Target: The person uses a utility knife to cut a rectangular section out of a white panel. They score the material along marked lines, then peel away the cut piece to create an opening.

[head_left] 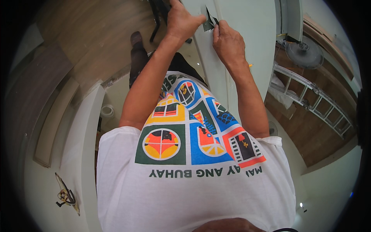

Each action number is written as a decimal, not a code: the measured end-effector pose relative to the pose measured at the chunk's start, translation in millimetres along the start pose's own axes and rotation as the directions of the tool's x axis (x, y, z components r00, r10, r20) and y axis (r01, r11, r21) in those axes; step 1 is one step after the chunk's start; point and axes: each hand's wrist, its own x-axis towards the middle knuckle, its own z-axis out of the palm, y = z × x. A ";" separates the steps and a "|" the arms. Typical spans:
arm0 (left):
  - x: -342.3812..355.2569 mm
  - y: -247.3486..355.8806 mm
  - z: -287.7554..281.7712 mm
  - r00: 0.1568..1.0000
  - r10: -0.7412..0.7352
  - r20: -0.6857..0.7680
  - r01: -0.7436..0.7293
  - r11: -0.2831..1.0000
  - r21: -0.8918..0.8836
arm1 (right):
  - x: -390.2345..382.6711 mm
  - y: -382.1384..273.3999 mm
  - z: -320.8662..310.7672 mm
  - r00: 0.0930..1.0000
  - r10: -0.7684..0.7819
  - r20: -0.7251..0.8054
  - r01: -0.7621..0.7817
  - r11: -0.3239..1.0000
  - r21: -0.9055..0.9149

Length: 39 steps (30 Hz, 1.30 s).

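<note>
A small dark grey sheet (pixel 208 22), bent and with a pointed upper edge, is held between my hands at the top of the view. My right hand (pixel 230 43) pinches its lower right corner between thumb and fingers. On the other side, my left hand (pixel 183 22) has its thumb against the sheet's left edge; its other fingers are partly cut off by the frame. Whether the sheet is sandpaper or another thin material, I cannot tell. Beneath both hands runs a long pale panel (pixel 253 27) with a lengthwise edge or groove.
A grey round fan (pixel 304 54) and a metal ladder (pixel 315 91) lie to the right. Something small and yellow (pixel 250 65) shows beside my right wrist. Dark metal legs (pixel 155 21) stand on the wooden floor (pixel 96 27) at left. Cables (pixel 66 196) hang at the lower left.
</note>
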 end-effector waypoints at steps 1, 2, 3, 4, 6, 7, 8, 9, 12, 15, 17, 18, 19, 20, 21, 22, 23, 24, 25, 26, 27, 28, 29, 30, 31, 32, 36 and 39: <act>-0.5 1.1 0.3 1.000 -0.012 0.000 0.012 1.000 0.018 | -0.4 0.1 1.1 1.000 0.005 0.003 -0.005 1.000 0.004; -1.7 1.4 0.5 1.000 -0.015 0.000 0.015 1.000 0.008 | -0.8 0.3 1.4 1.000 0.009 0.006 -0.009 1.000 0.008; -2.4 1.2 -0.4 1.000 -0.018 -0.002 0.018 1.000 0.000 | -1.1 -0.3 0.2 1.000 0.014 0.014 -0.014 1.000 0.009; -2.8 0.7 -1.1 1.000 -0.020 -0.005 0.020 1.000 -0.007 | -1.9 -0.9 -2.2 1.000 0.018 0.022 -0.019 1.000 0.011; -2.3 -1.6 -0.4 1.000 -0.006 -0.003 0.006 1.000 0.019 | -2.3 -1.2 -3.7 0.999 0.019 0.030 -0.020 1.000 0.015; -2.4 -2.7 0.0 1.000 0.000 -0.001 0.000 1.000 0.031 | -2.5 -1.3 -3.8 0.999 0.015 0.031 -0.016 1.000 0.017; -2.8 -4.0 0.1 1.000 0.005 -0.003 -0.005 1.000 0.026 | -2.6 -1.4 -3.7 0.999 0.012 0.031 -0.012 1.000 0.020; -3.7 -4.3 0.2 1.000 0.011 -0.005 -0.011 1.000 0.022 | -3.1 -1.2 -2.9 1.000 0.011 0.024 -0.011 1.000 0.014; -4.3 -3.2 -0.9 1.000 0.021 -0.001 -0.021 1.000 0.008 | -5.1 -3.3 0.8 1.000 0.029 0.010 -0.029 1.000 -0.010; -3.9 -0.6 -0.9 1.000 -0.014 0.012 0.014 1.000 0.027 | -7.1 -10.2 4.0 0.997 0.076 0.016 -0.075 0.996 -0.041; -4.3 -1.3 -0.4 1.000 -0.011 0.017 0.010 1.000 0.022 | -7.2 -12.1 5.5 0.995 0.092 0.029 -0.090 0.995 -0.053; -4.4 -2.2 -0.1 1.000 0.012 0.017 -0.012 1.000 0.002 | -6.5 -11.1 5.5 0.996 0.081 0.035 -0.079 0.995 -0.059; -4.4 -2.7 0.5 0.999 0.034 0.017 -0.034 0.999 -0.019 | -5.5 -9.9 5.7 0.997 0.070 0.041 -0.068 0.996 -0.064; -4.6 -2.9 1.4 1.000 0.017 0.009 -0.017 1.000 -0.013 | -5.0 -9.0 5.4 0.997 0.060 0.048 -0.056 0.996 -0.070; -5.8 -1.7 1.7 1.000 -0.002 0.001 0.002 1.000 -0.006 | -3.8 -9.7 2.4 0.996 0.055 0.076 -0.049 0.996 -0.081; -6.4 -1.0 2.1 1.000 -0.021 -0.008 0.021 1.000 0.001 | -1.3 -11.6 -2.7 0.993 0.051 0.104 -0.041 0.995 -0.092; -5.9 -1.7 2.0 1.000 -0.011 -0.001 0.011 1.000 0.009 | 0.0 -12.6 -5.8 0.990 0.046 0.133 -0.032 0.994 -0.103; -4.0 -1.9 -0.1 1.000 0.003 0.003 -0.003 1.000 0.019 | 1.0 -13.2 -6.2 0.987 0.065 0.144 -0.050 0.993 -0.108; -2.4 -1.4 -1.6 1.000 0.016 0.007 -0.017 0.999 0.029 | 2.2 -13.8 -6.6 0.984 0.084 0.156 -0.066 0.991 -0.113; -2.2 0.0 -1.5 1.000 -0.019 0.020 0.018 0.999 0.048 | 3.4 -14.4 -6.9 0.981 0.102 0.167 -0.083 0.989 -0.119; -5.2 3.5 -2.2 0.997 -0.062 0.036 0.060 0.996 0.068 | 2.8 -12.8 -4.5 0.984 0.092 0.152 -0.075 0.990 -0.118; -7.1 4.9 -2.9 0.993 -0.105 0.052 0.100 0.991 0.089 | 2.3 -9.2 -1.1 0.987 0.083 0.138 -0.068 0.991 -0.116; -6.8 2.2 -2.8 0.997 -0.070 0.044 0.066 0.995 0.075 | 1.6 -7.6 1.0 0.990 0.075 0.123 -0.061 0.992 -0.115; -5.3 0.7 -1.8 0.999 -0.033 0.035 0.031 0.998 0.059 | 2.9 -11.4 -3.0 0.983 0.090 0.157 -0.070 0.989 -0.130; -4.5 -0.5 -1.0 1.000 0.005 0.025 -0.006 0.999 0.044 | 5.4 -18.6 -10.2 0.976 0.106 0.191 -0.079 0.986 -0.145; -4.6 -1.8 -0.8 1.000 -0.010 0.024 0.008 0.999 0.052 | 6.4 -23.0 -14.0 0.967 0.123 0.223 -0.088 0.983 -0.161; -3.3 -1.4 -1.7 1.000 0.003 0.014 -0.003 0.999 0.054 | 6.6 -23.2 -13.7 0.972 0.118 0.201 -0.085 0.982 -0.169; -3.4 -1.3 -0.1 1.000 -0.003 0.031 0.002 0.999 0.039 | 7.2 -20.5 -14.9 0.972 0.112 0.209 -0.075 0.981 -0.178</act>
